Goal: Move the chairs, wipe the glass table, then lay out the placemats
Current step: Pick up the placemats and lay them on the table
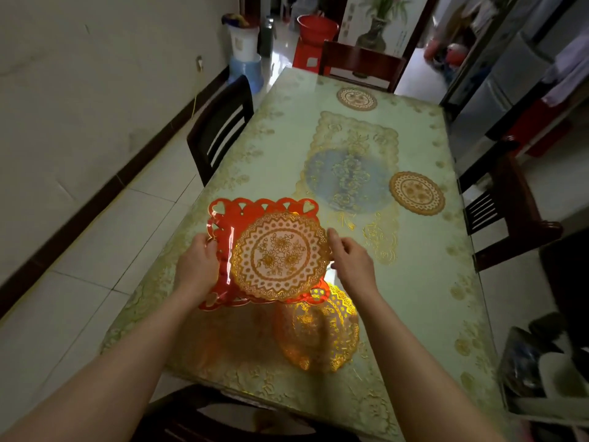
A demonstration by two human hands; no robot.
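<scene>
Above the near part of the glass table (pixel 197 314) I hold a stack of placemats. My left hand (pixel 197 263) grips the left edge of a red square placemat (pixel 229 212) with heart-shaped cut-outs. On top of it lies a round gold lace placemat (pixel 280 255), whose right edge my right hand (pixel 349 263) pinches. Two round gold placemats lie flat on the table, one at the right side (pixel 417 193) and one at the far end (pixel 357 98). A large rectangular gold mat (pixel 353 148) with a blue round centre lies in the middle.
Dark wooden chairs stand at the left side (pixel 220 129), the far end (pixel 360 63) and the right side (pixel 510 212); another chair back (pixel 204 413) is just below me. A white wall runs on the left. A red bucket on a red stool (pixel 314 36) stands beyond the table.
</scene>
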